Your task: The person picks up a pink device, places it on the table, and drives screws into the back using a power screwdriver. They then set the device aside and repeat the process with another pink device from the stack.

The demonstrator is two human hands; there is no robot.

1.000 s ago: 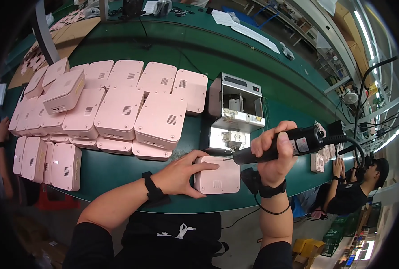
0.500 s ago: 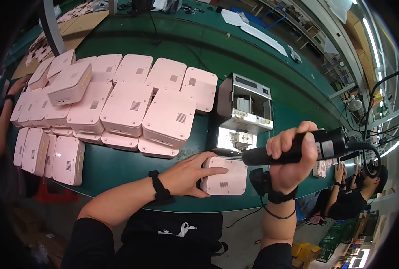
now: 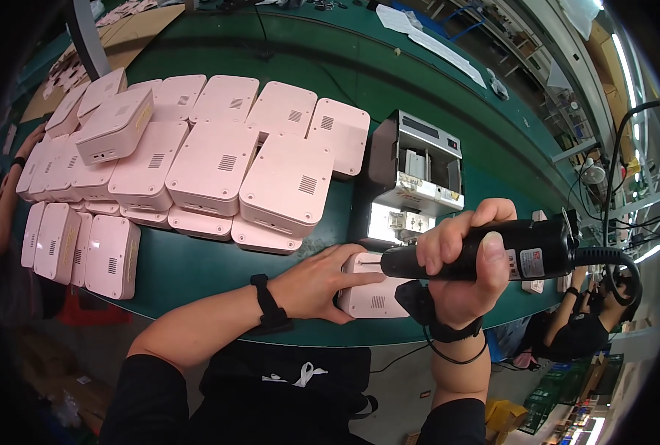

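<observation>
A pale pink plastic box (image 3: 376,302) with a vent grille and corner holes lies on the green bench in front of me. My left hand (image 3: 322,283) grips its left side, thumb and fingers spread around it. In my right hand (image 3: 467,267) is a black electric screwdriver (image 3: 541,251), held roughly level with a cord running off its right end. Its thin bit reaches over the top of the box near the far left corner hole; whether the tip sits in the hole I cannot make out. Just beyond the box stands a black and metal screw feeder (image 3: 411,174).
Stacked pink boxes (image 3: 210,167) cover the bench's left side, some standing on edge. Another person's arm (image 3: 11,178) reaches in at far left. Co-workers sit at the right, one in a black top (image 3: 585,324). Papers (image 3: 441,52) lie at the back.
The screwdriver has moved left across the pink box, its bit now over the far left part. My left hand still holds the box. The view has shifted slightly.
</observation>
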